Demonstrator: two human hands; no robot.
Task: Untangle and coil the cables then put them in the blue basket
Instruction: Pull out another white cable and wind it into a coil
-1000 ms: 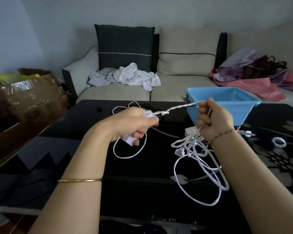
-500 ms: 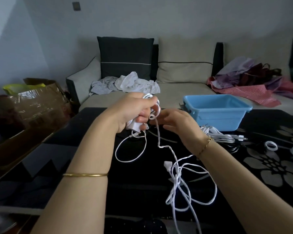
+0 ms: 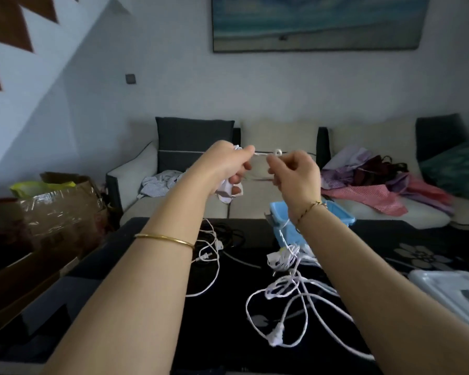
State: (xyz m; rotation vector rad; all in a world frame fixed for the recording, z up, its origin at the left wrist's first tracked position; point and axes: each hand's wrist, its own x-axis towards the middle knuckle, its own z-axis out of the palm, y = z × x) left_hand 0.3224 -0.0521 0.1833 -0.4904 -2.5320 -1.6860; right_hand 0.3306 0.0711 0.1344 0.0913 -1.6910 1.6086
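Observation:
Both hands are raised in front of the sofa. My left hand [image 3: 228, 169] grips a white cable with a white adapter block [image 3: 228, 192] at its lower fingers. My right hand [image 3: 293, 171] pinches the same white cable, and a small knot [image 3: 278, 152] shows on the short stretch between the hands. The rest of the white cable [image 3: 290, 290] hangs from my right hand in a loose tangle above the black table. Behind my right wrist sits the blue basket [image 3: 341, 216], partly hidden. Another white cable [image 3: 213, 255] and a black cable [image 3: 230, 236] lie on the table.
The black glass table [image 3: 228, 334] has a flower pattern at its right. A white tray-like object [image 3: 455, 290] sits at the right edge. Cardboard boxes [image 3: 57, 212] stand at the left. The sofa [image 3: 255, 207] behind carries loose clothes and cushions.
The view tilted up and both hands rose higher. The hands moved slightly apart, drawing the cable taut between them, and the tangle lifted with them.

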